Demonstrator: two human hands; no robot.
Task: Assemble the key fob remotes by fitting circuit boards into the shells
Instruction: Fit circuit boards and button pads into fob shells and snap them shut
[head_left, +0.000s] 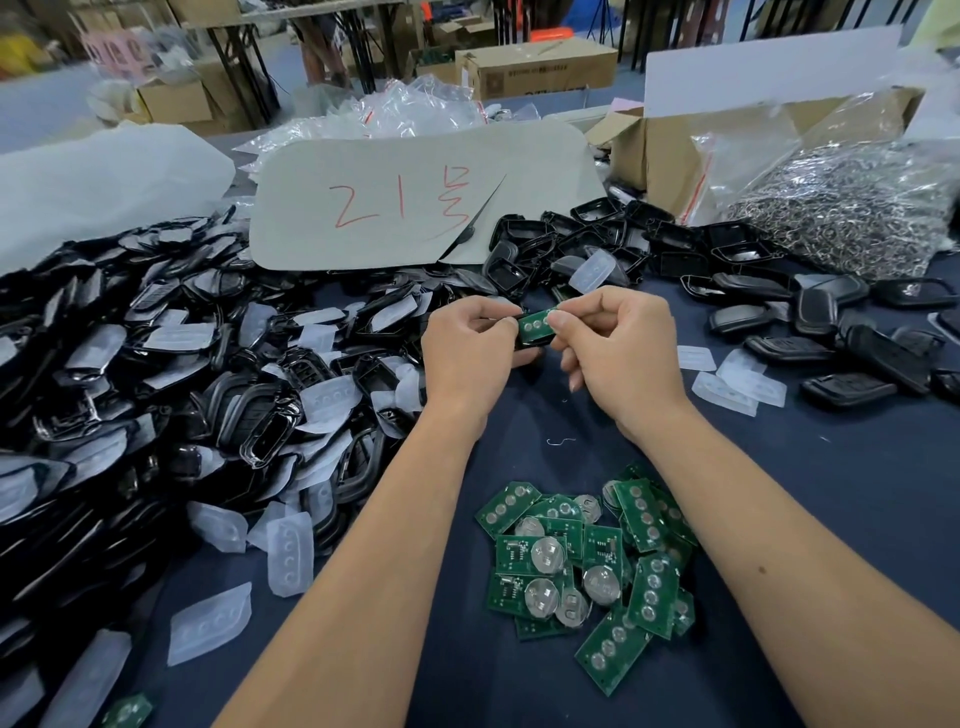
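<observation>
Above the middle of the dark blue cloth-covered table (779, 519), both hands meet over one small job. The left hand (465, 353) curls its fingers round a black plastic key fob shell (527, 349), of which only the edges show beneath the fingers. The right hand (618, 348) pinches, between thumb and forefinger, a small green rectangular circuit board (535, 326) with a row of round silvery contact pads, holding it at the shell's open face; whether it is seated inside cannot be told.

Behind the hands lies a grey-green card sheet with rounded corners (415, 202), marked by hand in red with "21" followed by a character that is hard to make out. Its right end is slit and the flap lifts slightly.

Near the person, between the forearms, sits a loose heap of green circuit boards (587, 561), some showing pad rows, others round metal coin-cell clips. To the left spreads a big pile of glossy black shell halves mixed with translucent white rubber button pads (171, 405). More matte black shells (831, 332) lie to the right, near a clear plastic bag of shiny metal rings (852, 208) with a red seal strip. Brown cardboard boxes (540, 70) stand farther back, their printing too blurred to read.
</observation>
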